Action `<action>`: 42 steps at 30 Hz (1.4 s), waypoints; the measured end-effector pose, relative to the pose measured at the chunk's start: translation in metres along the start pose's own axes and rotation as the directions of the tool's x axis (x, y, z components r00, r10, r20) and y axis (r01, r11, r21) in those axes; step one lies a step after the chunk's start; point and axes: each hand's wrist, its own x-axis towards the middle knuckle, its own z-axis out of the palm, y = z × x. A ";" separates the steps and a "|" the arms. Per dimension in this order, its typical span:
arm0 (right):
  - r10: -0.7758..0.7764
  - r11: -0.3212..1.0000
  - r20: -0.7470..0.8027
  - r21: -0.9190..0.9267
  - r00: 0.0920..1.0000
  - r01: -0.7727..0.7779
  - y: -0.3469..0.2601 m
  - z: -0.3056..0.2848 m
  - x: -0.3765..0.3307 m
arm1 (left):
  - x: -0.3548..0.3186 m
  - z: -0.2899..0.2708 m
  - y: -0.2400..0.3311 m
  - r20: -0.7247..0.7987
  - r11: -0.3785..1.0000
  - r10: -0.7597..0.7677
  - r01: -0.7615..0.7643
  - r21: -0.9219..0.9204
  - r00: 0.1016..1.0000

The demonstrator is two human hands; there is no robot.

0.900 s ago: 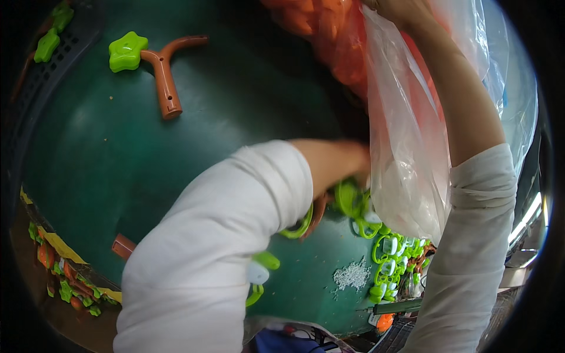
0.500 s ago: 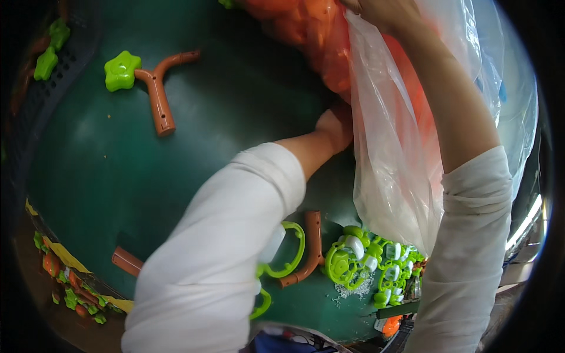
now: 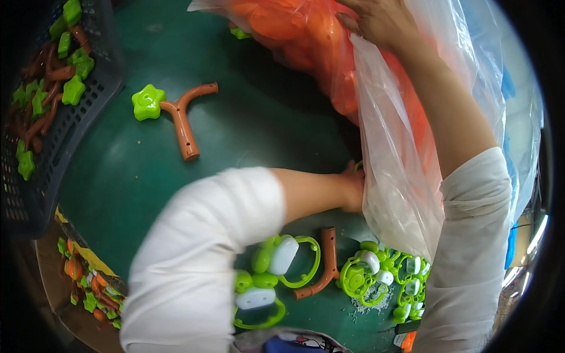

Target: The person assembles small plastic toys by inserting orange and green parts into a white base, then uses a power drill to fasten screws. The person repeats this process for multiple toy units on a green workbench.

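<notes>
Whitish bag (image 3: 391,170), orange pieces (image 3: 326,62), green table (image 3: 259,126)

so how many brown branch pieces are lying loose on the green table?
2 visible: a Y-shaped branch at upper left, with a green star at one end, and a bent branch at lower centre. More may be hidden behind the left sleeve.

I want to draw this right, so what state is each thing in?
Plastic bag: bulging with orange pieces.
Left hand: partly hidden by the bag, grip unclear.
Right hand: touching the bag, grip unclear.
Dark perforated basket: loaded with brown and green pieces.
Brown Y-shaped branch: flat, touching the green star.
Other brown branch: lying down.
Green-white ring pieces: lying down.
White grains: scattered.
Brown box: open, mixed pieces inside.
</notes>
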 end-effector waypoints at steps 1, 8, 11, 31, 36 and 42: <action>0.016 1.000 0.010 -0.008 1.000 -0.016 0.000 0.001 -0.001 | -0.018 -0.004 -0.002 0.019 1.000 0.016 -0.016 -0.015 1.000; 0.076 0.997 0.034 -0.018 0.997 -0.075 0.001 -0.001 -0.014 | -0.115 -0.158 -0.109 -0.539 0.537 -0.677 0.837 0.104 0.501; 0.105 0.993 0.022 0.059 0.994 -0.106 -0.010 -0.011 -0.004 | -0.147 -0.184 -0.244 -0.686 0.357 -0.661 0.931 0.070 0.305; -0.072 0.814 0.283 0.571 0.957 -0.107 -0.163 0.069 0.118 | -0.114 -0.171 -0.304 -0.731 0.523 -0.541 0.847 0.095 0.416; 0.141 0.644 0.341 0.681 0.929 -0.348 -0.106 0.062 0.155 | -0.132 -0.180 -0.290 -0.679 0.548 -0.573 0.831 0.097 0.458; 0.467 0.741 0.068 0.514 0.882 -0.432 0.037 0.000 0.071 | -0.181 -0.210 -0.207 -0.653 0.410 -0.689 0.912 0.007 0.315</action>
